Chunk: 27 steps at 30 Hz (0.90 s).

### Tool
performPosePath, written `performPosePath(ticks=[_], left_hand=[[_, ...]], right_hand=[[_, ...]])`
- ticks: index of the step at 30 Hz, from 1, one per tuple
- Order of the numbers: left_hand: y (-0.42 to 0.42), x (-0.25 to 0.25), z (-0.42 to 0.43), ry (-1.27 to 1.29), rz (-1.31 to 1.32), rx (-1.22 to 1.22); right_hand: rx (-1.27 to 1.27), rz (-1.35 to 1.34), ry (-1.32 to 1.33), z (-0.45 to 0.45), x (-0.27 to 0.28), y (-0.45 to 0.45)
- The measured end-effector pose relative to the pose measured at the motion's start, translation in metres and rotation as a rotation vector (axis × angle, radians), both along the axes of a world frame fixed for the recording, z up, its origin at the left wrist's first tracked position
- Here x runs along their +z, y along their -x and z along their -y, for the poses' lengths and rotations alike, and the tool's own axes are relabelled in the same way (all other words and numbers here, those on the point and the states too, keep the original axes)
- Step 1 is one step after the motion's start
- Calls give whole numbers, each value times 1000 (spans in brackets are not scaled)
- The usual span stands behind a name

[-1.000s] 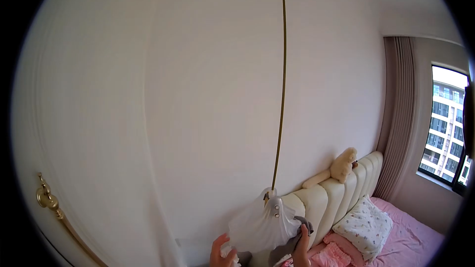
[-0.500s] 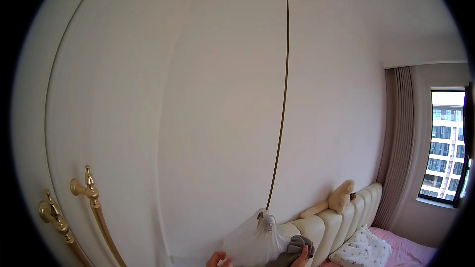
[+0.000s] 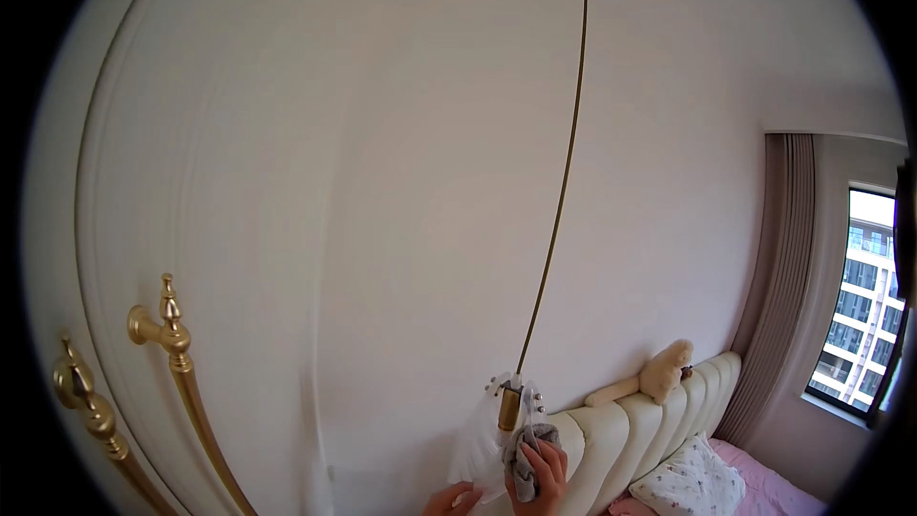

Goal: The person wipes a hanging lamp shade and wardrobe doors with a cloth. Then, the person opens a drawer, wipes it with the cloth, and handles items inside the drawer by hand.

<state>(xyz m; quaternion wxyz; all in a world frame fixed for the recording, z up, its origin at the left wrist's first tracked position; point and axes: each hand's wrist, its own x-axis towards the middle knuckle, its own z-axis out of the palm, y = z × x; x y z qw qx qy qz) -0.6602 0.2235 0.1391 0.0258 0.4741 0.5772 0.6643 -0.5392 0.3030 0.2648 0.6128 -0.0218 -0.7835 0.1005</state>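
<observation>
Right hand [image 3: 546,478]: curled round crumpled gray cloth [image 3: 521,480], against white translucent draped shade [image 3: 472,451].
Left hand [image 3: 451,500]: half-curled, shade's lower edge; grip unclear.
Shade: likely needs light pressure, steadying.

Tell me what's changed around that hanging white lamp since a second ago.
The right hand has moved the grey cloth inward, from the white shade's right side to just below the brass fitting, which now shows plainly. Nothing was visibly let go. The left hand stays by the shade's lower left; the plush toy remains on the headboard.
</observation>
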Motion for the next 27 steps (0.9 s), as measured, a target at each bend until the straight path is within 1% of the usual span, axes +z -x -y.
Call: performPosePath(ticks=[2, 3, 6, 7, 10, 11, 14, 16, 17, 21, 23, 24, 26, 27], left_hand=[[1, -1, -3, -1, 3, 23], [0, 2, 1, 4, 2, 35], [-10, 34, 25, 158, 426, -157], [-9, 36, 24, 104, 314, -132], [-17, 61, 35, 38, 156, -89], [-17, 62, 36, 27, 198, -94], [-6, 46, 34, 90, 246, -59], [-7, 46, 33, 98, 257, -40], [-8, 49, 31, 97, 258, -38], [-15, 62, 33, 248, 178, 92], [-18, 70, 32, 191, 142, 65], [-20, 73, 32, 163, 127, 50], [-26, 82, 32, 186, 133, 14], [-28, 84, 32, 197, 136, -3]], right_hand=[[84, 3, 130, -2, -18, 9], [88, 1, 11, 25, 10, 0], [130, 31, 56, 34, -13, 2], [171, 93, 99, 37, -23, 2], [147, 94, -31, 36, -43, 13], [205, 68, 4, 37, -41, 15], [165, -11, -2, 25, -54, 23], [131, -69, -49, 14, -55, 30], [106, -101, -79, 10, -52, 31], [33, -143, -34, -1, -30, 29], [-11, -184, -11, -12, -15, 29], [-3, -187, 21, -19, -6, 28], [10, -191, 92, -34, 9, 24], [41, -204, 221, -42, 10, 23]])
